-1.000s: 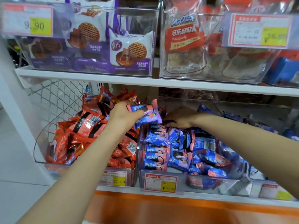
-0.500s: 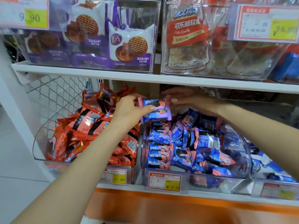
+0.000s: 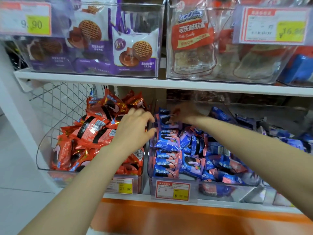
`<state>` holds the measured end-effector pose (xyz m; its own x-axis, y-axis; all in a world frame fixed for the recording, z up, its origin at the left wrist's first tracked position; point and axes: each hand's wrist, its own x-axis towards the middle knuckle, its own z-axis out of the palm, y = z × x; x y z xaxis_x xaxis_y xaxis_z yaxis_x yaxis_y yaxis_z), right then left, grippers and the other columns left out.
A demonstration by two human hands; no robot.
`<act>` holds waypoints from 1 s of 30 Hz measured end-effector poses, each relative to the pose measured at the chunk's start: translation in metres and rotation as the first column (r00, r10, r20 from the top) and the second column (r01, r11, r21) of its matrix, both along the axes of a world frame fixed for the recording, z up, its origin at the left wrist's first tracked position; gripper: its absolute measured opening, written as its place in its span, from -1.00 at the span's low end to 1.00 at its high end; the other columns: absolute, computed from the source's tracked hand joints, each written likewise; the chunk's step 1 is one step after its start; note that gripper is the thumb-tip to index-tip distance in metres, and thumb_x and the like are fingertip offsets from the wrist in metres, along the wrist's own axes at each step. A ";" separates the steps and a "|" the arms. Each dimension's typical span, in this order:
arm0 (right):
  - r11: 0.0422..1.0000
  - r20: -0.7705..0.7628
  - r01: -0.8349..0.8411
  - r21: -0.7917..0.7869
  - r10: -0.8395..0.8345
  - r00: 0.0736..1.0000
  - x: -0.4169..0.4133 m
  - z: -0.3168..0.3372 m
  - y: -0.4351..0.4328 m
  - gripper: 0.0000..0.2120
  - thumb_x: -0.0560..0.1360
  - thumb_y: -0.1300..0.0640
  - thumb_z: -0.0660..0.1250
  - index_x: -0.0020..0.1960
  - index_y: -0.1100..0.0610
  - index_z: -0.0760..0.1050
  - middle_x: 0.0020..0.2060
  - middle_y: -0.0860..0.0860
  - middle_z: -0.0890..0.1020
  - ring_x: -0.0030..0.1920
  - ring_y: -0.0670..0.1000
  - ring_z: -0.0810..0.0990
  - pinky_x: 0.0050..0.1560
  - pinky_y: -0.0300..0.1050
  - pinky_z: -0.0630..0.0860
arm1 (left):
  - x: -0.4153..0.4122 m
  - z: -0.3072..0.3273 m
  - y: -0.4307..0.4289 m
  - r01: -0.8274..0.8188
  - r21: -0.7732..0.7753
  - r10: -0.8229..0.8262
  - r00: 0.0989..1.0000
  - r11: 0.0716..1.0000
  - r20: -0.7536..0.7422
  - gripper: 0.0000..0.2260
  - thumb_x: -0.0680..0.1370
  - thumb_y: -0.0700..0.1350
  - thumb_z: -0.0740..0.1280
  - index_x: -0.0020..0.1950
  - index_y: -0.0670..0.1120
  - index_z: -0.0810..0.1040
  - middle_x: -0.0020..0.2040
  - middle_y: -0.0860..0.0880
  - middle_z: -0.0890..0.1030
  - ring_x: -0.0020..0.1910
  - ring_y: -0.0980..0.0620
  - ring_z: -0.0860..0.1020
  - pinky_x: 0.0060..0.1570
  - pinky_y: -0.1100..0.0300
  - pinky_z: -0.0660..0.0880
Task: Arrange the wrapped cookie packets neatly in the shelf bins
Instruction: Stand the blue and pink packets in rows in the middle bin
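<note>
Partly done, by the look of it. Along the left wall of the blue bin [image 3: 148, 155], blue packets [image 3: 167, 144] stacked flat in a tidy column from front to back. To the right of that column, only a loose jumble, tilted and overlapping, with plenty left to straighten. Left of the blue bin, orange packets [image 3: 94, 129] heaped untidily in the neighbouring bin [image 3: 42, 150], apparently not yet sorted.

For the left hand [image 3: 135, 131], a spot just outside the blue bin's left wall, with fingers spread and relaxed and nothing visibly gripped. For the right hand [image 3: 184, 112], the back-left corner of the blue bin, on or just above the topmost packet [image 3: 166, 122] of the column. Too smeared by motion to tell whether pinching, pressing or releasing.

Hard to make out: the back of the blue bin, dark under the upper shelf [image 3: 152, 83]. Also the bin's right side, crossed by the right forearm, and more blue packets further right, cut off at the frame edge. On the blue bin's front, a price tag [image 3: 172, 190], blurred, with digits unreadable.
</note>
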<state>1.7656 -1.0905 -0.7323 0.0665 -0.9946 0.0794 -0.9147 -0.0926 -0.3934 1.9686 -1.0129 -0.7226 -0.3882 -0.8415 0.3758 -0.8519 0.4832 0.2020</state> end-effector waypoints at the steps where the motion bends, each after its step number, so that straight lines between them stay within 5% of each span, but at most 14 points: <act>1: 1.000 -0.002 0.014 -0.001 -0.014 1.000 0.004 -0.004 -0.002 -0.73 0.43 0.13 0.44 0.08 0.23 0.60 0.02 0.12 0.65 -0.01 0.07 0.59 -0.18 -0.27 0.43 | 0.001 0.000 0.000 0.006 0.008 -0.006 1.000 1.000 0.000 -0.71 0.53 0.05 0.29 0.22 0.00 0.47 0.20 0.00 0.47 0.22 0.01 0.32 0.14 0.16 0.25; 4: 0.997 0.046 0.065 -0.034 -0.064 0.997 0.011 -0.012 -0.006 -0.77 0.50 0.12 0.36 0.09 0.22 0.57 -0.02 0.06 0.60 -0.10 0.00 0.53 -0.42 -0.51 0.28 | 0.003 -0.001 0.001 0.021 0.045 -0.021 1.000 0.999 0.000 -0.70 0.53 0.07 0.28 0.23 0.01 0.48 0.23 0.02 0.45 0.24 0.02 0.31 0.15 0.17 0.25; 12: 0.999 0.103 0.027 0.031 -0.031 0.994 0.005 -0.021 -0.012 -0.65 0.34 0.13 0.53 0.07 0.18 0.54 -0.11 0.00 0.53 -0.06 -0.03 0.47 -0.20 -0.25 0.36 | 0.006 -0.001 -0.001 0.031 0.062 -0.031 0.999 0.998 -0.010 -0.71 0.53 0.04 0.29 0.23 0.02 0.48 0.23 0.03 0.44 0.22 0.03 0.31 0.13 0.17 0.25; 17: 0.983 0.111 0.120 -0.135 -0.105 0.988 0.003 -0.026 -0.015 -0.72 0.33 0.17 0.52 -0.02 0.09 0.50 -0.16 -0.03 0.54 -0.08 -0.03 0.49 -0.26 -0.23 0.30 | 0.005 0.000 -0.001 0.027 0.076 -0.026 1.000 0.997 -0.012 -0.71 0.53 0.03 0.29 0.23 0.01 0.47 0.24 0.01 0.44 0.23 0.03 0.31 0.15 0.15 0.25; 20: 0.991 0.047 0.094 -0.100 -0.089 0.995 0.011 -0.031 -0.016 -0.74 0.33 0.12 0.52 -0.11 0.05 0.45 -0.19 -0.04 0.52 -0.13 -0.04 0.46 -0.38 -0.31 0.26 | 0.004 0.000 0.000 0.025 0.087 -0.024 1.000 0.996 -0.009 -0.71 0.53 0.02 0.28 0.23 0.01 0.47 0.25 0.01 0.43 0.24 0.03 0.31 0.18 0.13 0.26; 26: 0.963 -0.137 0.169 -0.212 -0.201 0.970 0.013 -0.028 -0.009 -0.75 0.35 -0.02 0.46 0.00 0.00 0.56 0.16 0.06 0.47 0.13 0.12 0.50 -0.06 -0.15 0.30 | 0.003 0.001 0.000 0.025 0.107 -0.024 1.000 0.994 -0.010 -0.71 0.53 0.01 0.29 0.23 -0.01 0.47 0.25 -0.01 0.43 0.23 0.01 0.32 0.19 0.09 0.28; 30: 0.964 -0.235 0.135 -0.229 -0.189 0.953 0.018 -0.030 -0.007 -0.68 0.37 -0.05 0.44 0.08 0.03 0.54 0.22 0.08 0.40 0.23 0.15 0.39 0.14 -0.08 0.27 | 0.001 0.001 0.001 0.024 0.095 -0.024 1.000 0.995 0.000 -0.70 0.53 0.00 0.28 0.25 0.00 0.46 0.25 0.00 0.43 0.23 0.02 0.31 0.14 0.16 0.27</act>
